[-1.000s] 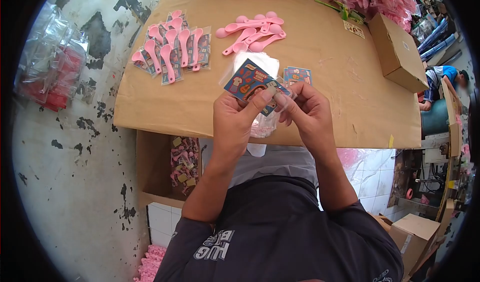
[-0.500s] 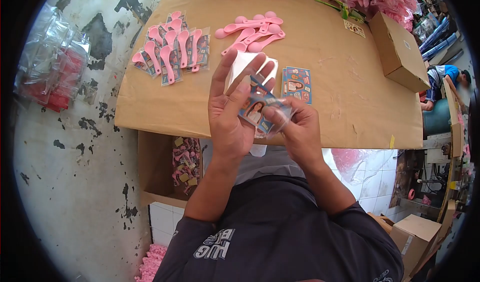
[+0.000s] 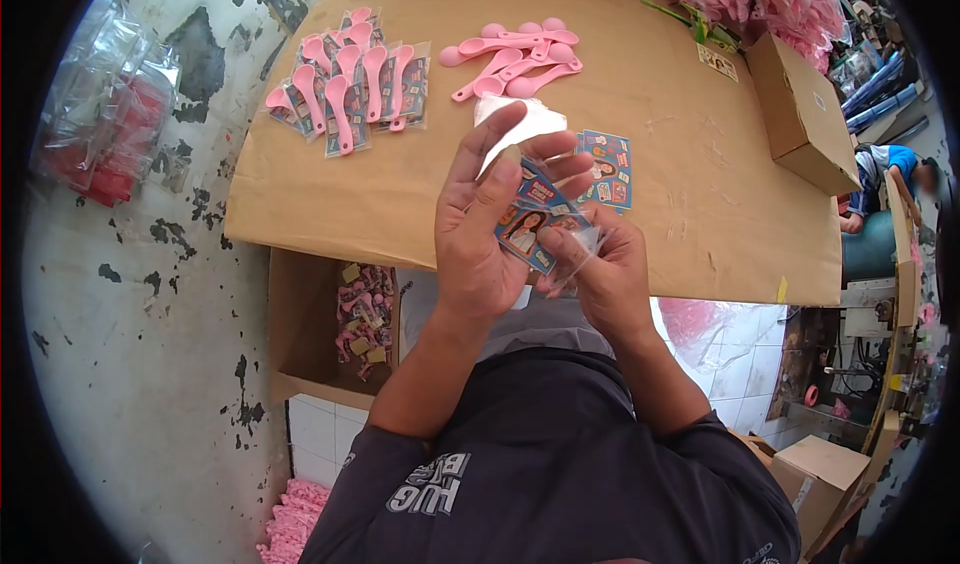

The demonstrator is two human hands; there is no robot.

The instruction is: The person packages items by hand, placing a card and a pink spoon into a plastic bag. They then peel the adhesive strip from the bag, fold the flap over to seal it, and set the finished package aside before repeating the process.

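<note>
Left hand point(image 3: 483, 219) and right hand point(image 3: 612, 272): both gripping illustrated card point(image 3: 530, 229) above table edge point(image 3: 380, 247) | beyond: loose pink spoons point(image 3: 518, 54) | right: cardboard box point(image 3: 800, 114)

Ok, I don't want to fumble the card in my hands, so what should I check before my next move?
- Right-hand grip on printed card: ok, thumb pressed over it.
- Left-hand grip: cannot tell; card lies against it, fingers spread.
- Card fully inside its clear plastic: cannot tell, fingers cover part.
- Spoon visible with held card: not ok, none shows.
- Loose pink spoons on table: ok, beyond your hands.
- Spoon-and-card sets apart from loose spoons: ok, grouped to their left.
</note>
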